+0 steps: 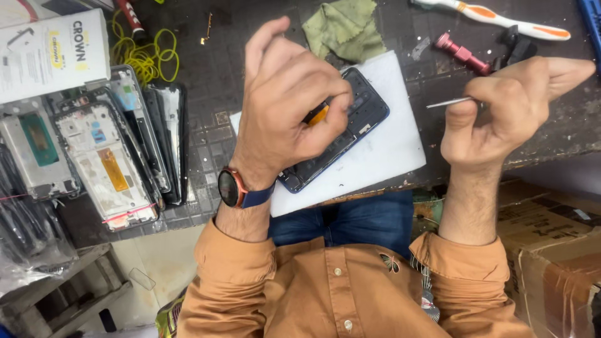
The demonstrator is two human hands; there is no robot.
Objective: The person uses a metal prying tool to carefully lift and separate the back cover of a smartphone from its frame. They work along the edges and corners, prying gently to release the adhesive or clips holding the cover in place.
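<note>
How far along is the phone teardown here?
Done: the dark blue phone lies opened on the white pad, its inner frame exposed.
In hand: the left hand pinches an orange-yellow piece over the phone; the right hand holds a thin metal tool off to the side, clear of it.
Left: the phone is not closed, and no cover sits on it.

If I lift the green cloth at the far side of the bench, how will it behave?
The green cloth is probably floppy: it lies crumpled in soft folds. It looks thin, so it is likely light. It should not roll or slide, as the dark bench looks rough.
</note>
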